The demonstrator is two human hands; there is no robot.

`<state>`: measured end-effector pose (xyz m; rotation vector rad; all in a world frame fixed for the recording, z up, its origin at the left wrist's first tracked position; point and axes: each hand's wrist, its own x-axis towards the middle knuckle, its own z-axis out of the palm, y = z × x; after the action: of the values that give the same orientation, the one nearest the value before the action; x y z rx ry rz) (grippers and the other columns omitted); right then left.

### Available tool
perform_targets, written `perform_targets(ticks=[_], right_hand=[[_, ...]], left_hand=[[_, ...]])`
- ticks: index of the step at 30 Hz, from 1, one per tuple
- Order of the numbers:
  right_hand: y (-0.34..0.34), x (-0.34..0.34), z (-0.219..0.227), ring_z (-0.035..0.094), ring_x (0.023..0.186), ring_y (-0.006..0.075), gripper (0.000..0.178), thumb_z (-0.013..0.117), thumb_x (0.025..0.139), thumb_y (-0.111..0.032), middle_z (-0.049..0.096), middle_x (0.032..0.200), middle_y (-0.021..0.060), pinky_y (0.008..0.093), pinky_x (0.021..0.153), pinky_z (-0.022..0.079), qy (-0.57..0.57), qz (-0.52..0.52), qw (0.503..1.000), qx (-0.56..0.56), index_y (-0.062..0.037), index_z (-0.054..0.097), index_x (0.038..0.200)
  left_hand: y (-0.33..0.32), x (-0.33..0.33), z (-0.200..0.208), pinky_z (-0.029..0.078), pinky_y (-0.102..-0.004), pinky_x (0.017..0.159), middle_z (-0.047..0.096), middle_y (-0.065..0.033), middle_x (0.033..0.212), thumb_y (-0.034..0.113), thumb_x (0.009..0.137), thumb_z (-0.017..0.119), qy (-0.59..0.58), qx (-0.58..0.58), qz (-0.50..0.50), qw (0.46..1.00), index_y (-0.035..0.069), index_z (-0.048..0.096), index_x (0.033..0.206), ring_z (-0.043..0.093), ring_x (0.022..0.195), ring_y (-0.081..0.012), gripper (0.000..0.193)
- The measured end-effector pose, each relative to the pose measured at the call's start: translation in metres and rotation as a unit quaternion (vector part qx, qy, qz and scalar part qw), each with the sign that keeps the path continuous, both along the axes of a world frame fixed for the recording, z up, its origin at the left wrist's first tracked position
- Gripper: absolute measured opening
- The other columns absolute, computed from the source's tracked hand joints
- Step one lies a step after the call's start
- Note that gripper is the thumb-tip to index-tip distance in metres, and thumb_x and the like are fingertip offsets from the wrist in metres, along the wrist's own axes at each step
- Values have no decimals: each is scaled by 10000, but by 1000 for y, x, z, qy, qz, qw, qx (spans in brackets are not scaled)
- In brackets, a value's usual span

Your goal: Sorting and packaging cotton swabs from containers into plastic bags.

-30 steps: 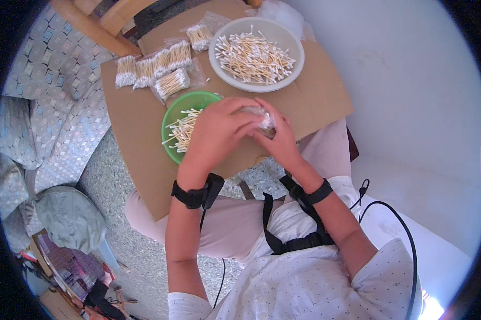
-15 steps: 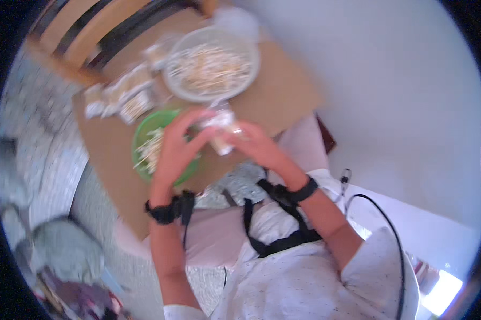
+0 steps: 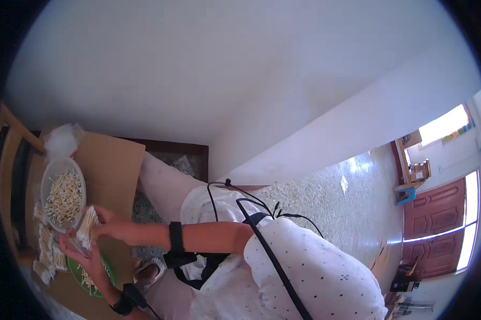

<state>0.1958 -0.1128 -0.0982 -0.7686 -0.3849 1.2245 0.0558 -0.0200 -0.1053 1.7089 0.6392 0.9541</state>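
The left hand [image 3: 89,262] and right hand [image 3: 106,228] grip a bag of cotton swabs [image 3: 87,228] — white bowl [image 3: 61,164] at eleven o'clock, green bowl [image 3: 106,265] at six.

- right hand [image 3: 106,224] curled inward, right forearm [image 3: 147,234] running pretty much straight sideways
- left hand [image 3: 87,257] bent just beside it, left forearm [image 3: 105,285] slanting up from below
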Motion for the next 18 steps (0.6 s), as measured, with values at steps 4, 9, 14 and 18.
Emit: perform_targets(ticks=[4,9,14,18], right_hand=[[0,-1,-14,507,1136,148,591,584,870,-55,513,1261,73,309,983,412,-256,-12,966,36,-28,346,1410],[10,-7,-24,457,1215,159,588,570,909,-67,493,1305,79,327,1034,373,-180,-39,978,97,-23,310,1435],[2,-19,-4,496,1156,165,572,553,924,-135,504,1241,72,330,997,406,-19,52,996,64,-56,318,1439],[2,9,-18,543,1065,165,518,524,950,-214,512,1171,68,320,947,436,292,53,947,126,-88,353,1422]], left_hand=[[-2,-1,15,347,-355,1034,459,-139,1316,95,911,563,56,-40,-60,996,-5,413,1334,446,1217,-225,460],[10,-8,-16,375,-353,1007,514,-134,1254,119,930,521,52,-87,-47,994,-25,480,1280,493,1167,-230,380],[3,-17,-9,374,-352,1003,521,-144,1248,142,938,493,72,-72,-37,994,-43,478,1273,495,1166,-237,383],[-8,2,-25,355,-370,1017,501,-158,1279,223,939,497,85,-117,-73,987,-37,458,1304,489,1170,-259,450]])
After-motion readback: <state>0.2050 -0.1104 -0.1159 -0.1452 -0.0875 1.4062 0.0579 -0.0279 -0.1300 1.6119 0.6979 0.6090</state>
